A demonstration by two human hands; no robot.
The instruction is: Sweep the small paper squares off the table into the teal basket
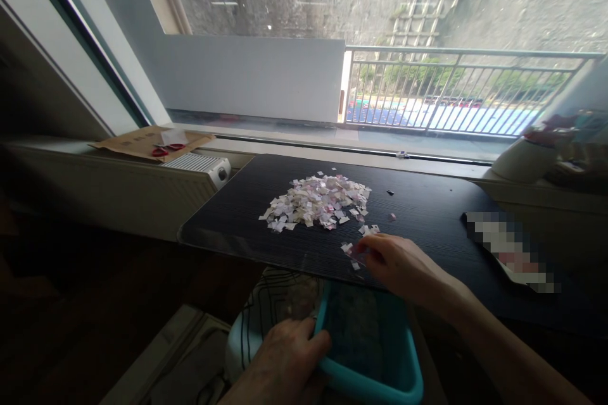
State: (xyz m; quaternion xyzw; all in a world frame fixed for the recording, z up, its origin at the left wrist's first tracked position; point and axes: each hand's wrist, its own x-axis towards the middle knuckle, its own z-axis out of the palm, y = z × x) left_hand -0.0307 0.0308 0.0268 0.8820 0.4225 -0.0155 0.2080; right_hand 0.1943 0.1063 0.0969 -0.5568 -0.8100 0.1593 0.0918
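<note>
A teal plastic bin [370,380] sits below the table's front edge, and its inside is dim. My left hand [289,351] is closed over the bin's left rim, with the thumb on top. On the dark tabletop, my right hand [392,259] has its fingers curled down at small paper scraps [348,248] close to the front edge. Some of its fingertips are hidden, but scraps show right at them. Just beyond those fingers lie a few more scraps. A wide heap of cut white and pinkish paper pieces [318,199] spreads over the middle of the table.
The black table [228,202] stands against a window sill. A radiator [199,168] is at left, near red-handled scissors [166,150] on brown paper [128,142]. A blurred-out flat item [510,253] lies at right. A white rounded object [522,158] rests on the sill.
</note>
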